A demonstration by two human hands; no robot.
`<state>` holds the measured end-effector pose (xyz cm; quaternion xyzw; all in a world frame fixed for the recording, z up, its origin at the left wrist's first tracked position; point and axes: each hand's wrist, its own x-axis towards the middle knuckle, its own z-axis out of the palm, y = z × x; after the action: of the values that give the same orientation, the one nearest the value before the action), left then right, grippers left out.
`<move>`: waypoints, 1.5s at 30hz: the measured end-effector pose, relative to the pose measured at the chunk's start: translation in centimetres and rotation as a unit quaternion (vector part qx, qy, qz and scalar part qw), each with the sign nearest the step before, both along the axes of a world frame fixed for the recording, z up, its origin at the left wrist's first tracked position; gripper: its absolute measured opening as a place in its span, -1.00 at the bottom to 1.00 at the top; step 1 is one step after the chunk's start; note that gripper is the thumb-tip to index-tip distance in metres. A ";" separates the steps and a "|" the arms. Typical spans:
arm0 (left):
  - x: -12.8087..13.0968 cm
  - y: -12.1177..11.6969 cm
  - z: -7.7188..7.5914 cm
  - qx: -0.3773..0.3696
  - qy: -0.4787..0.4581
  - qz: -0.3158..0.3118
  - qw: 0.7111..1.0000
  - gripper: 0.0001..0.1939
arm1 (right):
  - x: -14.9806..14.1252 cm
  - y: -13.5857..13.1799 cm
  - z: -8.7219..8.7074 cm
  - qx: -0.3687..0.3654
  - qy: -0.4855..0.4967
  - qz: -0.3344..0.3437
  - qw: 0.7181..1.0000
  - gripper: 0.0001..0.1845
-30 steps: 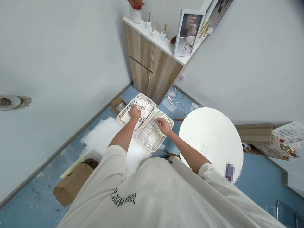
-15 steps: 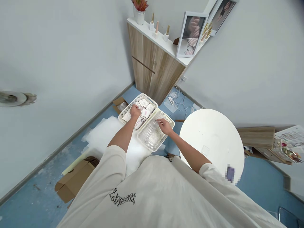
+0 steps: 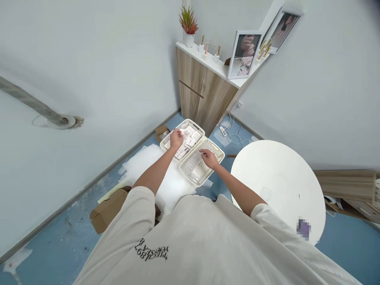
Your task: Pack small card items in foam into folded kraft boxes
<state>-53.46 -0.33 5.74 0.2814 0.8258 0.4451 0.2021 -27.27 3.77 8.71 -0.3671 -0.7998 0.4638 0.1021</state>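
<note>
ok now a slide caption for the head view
Left hand over small packets in one basket, right hand over clear plastic in the neighbouring basket

Person in a loose, pale grey-beige cloth T-shirt (image 3: 225, 245), with black printed lettering (image 3: 151, 250) and numerals curving across the left chest. Wide, plain short sleeves (image 3: 141, 202) match; forearms (image 3: 152, 174), left hand (image 3: 177, 139) and right hand (image 3: 209, 158) are bare.

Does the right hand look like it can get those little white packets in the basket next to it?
Probably yes: the right hand is at the neighbouring basket, and the packets lie uncovered just beside it. The left hand is over some of them, though.
</note>
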 end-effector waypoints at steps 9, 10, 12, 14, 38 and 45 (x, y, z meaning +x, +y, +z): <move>9.8 2.2 3.1 0.074 -0.080 -0.172 0.979 -0.79 | 5.1 1.1 1.0 0.078 0.057 -0.108 0.990 -0.60; 11.3 2.5 3.0 0.073 -0.080 -0.201 0.974 -0.78 | 6.2 1.3 1.1 0.095 0.059 -0.124 0.986 -0.58; 14.3 2.8 2.8 0.059 -0.077 -0.260 0.961 -0.75 | 8.7 1.6 1.3 0.125 0.056 -0.149 0.979 -0.54; 17.4 3.2 2.5 0.039 -0.071 -0.323 0.943 -0.72 | 11.4 1.7 1.2 0.144 0.047 -0.166 0.974 -0.54; 52.2 5.5 -0.8 -0.032 -0.037 -0.513 0.857 -0.70 | 46.2 -3.9 -3.4 -0.085 -0.026 -0.431 0.898 -0.79; 57.5 2.0 -5.5 -0.192 -0.160 -0.440 0.863 -0.75 | 53.1 -5.7 -7.1 -0.138 -0.053 -0.526 0.838 -0.78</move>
<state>4.04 1.71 0.29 0.4962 0.6418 0.1817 0.5558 25.84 -1.97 1.61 -0.7668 -0.4184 0.4255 0.2365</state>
